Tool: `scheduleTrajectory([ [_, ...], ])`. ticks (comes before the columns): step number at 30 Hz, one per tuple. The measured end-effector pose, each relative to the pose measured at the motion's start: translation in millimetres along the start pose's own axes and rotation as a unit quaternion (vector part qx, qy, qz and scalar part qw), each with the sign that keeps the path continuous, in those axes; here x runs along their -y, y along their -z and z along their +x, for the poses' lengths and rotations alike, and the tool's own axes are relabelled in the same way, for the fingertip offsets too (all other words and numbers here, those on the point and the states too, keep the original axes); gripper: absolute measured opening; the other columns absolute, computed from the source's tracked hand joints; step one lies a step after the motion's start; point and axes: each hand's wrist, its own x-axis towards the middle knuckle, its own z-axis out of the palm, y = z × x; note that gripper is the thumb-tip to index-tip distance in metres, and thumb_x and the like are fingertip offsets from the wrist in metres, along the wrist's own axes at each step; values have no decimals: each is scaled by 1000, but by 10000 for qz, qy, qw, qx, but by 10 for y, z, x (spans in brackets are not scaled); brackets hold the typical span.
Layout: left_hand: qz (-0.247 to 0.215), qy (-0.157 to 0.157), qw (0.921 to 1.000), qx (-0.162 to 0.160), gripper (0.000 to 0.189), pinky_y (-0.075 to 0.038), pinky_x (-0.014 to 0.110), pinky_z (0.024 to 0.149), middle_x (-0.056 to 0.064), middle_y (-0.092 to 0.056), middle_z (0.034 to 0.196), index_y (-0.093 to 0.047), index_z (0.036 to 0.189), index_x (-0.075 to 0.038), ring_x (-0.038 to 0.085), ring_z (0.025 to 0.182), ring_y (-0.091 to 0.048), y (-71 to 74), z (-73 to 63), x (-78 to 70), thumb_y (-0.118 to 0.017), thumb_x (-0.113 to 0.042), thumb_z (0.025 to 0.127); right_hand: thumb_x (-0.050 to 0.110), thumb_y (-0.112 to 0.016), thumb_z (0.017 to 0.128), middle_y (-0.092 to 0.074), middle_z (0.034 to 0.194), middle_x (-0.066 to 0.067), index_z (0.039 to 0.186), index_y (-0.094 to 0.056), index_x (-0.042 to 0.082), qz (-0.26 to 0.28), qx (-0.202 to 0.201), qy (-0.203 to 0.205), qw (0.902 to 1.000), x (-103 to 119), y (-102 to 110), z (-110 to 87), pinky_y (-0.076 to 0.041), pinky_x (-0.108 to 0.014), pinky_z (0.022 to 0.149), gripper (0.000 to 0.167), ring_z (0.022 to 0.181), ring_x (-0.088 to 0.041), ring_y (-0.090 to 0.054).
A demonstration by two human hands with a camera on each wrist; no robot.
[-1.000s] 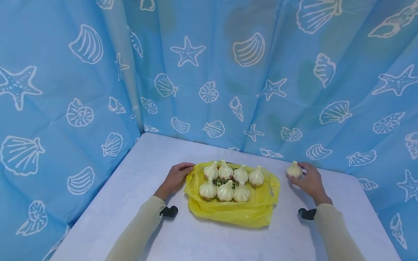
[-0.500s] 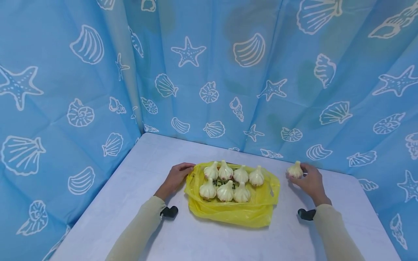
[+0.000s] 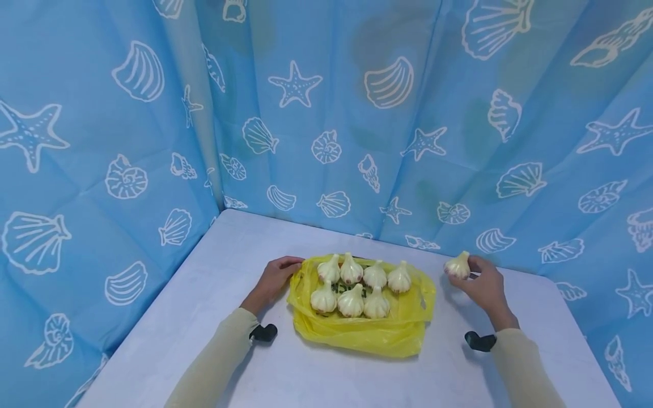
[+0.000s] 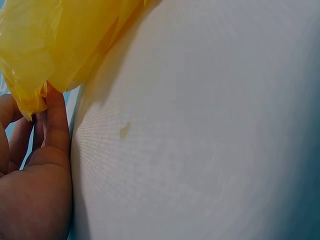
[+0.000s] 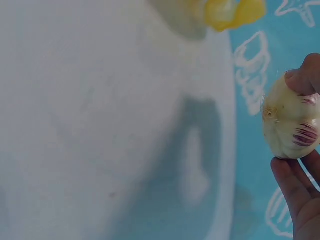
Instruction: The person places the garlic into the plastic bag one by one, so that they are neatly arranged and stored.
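Note:
Between the thumb and fingers of my right hand [image 3: 483, 284] is a garlic bulb [image 3: 457, 266], its stem tilted up and to the right. In the right wrist view this bulb [image 5: 291, 120] shows purple streaks and its root end, above its shadow on the table. My left hand [image 3: 272, 283] pinches the left end of a yellow plastic bag [image 3: 357, 337]; in the left wrist view the fingers [image 4: 57, 120] are at a gathered corner of the bag [image 4: 55, 45]. Several more garlic bulbs [image 3: 350, 300] stand in two rows on the bag, partly covering dark printing.
A white table [image 3: 214, 238] carries the bag, with a blue curtain [image 3: 316, 102] printed with shells and starfish along its back and left sides. Black wrist mounts [image 3: 264, 332] sit at both cuffs.
My right hand has shifted the garlic bulb slightly left and tilted it a little more. The left hand, the bag and the bulbs on it hold their places.

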Motion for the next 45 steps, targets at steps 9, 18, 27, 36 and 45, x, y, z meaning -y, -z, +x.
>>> scheduleTrajectory([
  [9,-14,-71,10000,1,24,-47,36,100,2,-64,121,-68,119,-15,18,111,-58,-6,-9,9,-59,-25,98,51,-76,80,-49,128,-22,138,-47,-1,151,-282,510,9982,324,35,-145,-47,-56,94,83,114,-40,-49],
  [18,-8,-67,10000,-41,24,-47,36,100,2,-63,121,-68,119,-15,19,111,-58,-5,-23,4,-59,-25,99,41,-79,80,-52,126,-17,135,-51,1,179,-335,966,9946,622,-50,-319,-49,-53,92,74,112,-36,-53],
  [27,-13,-48,10000,-13,24,-48,35,98,1,-64,120,-68,118,-15,18,110,-58,-4,-30,-1,-58,-24,99,38,-81,79,-56,120,-12,131,-56,3,316,-205,1284,9910,851,-202,-555,-51,-50,90,67,107,-30,-56],
  [36,-34,-83,10000,22,22,-49,34,97,1,-64,120,-69,117,-16,18,110,-58,-1,6,15,-59,-24,98,35,-83,76,-55,118,-8,131,-56,5,406,73,1090,9932,977,-404,-751,-52,-49,91,68,108,-27,-56],
  [45,-45,-69,10000,29,23,-49,35,98,1,-64,120,-69,117,-15,19,109,-58,1,-2,-1,-59,-24,99,31,-84,75,-54,116,-8,131,-57,5,469,222,946,9942,982,-569,-843,-52,-49,91,67,106,-27,-56],
])
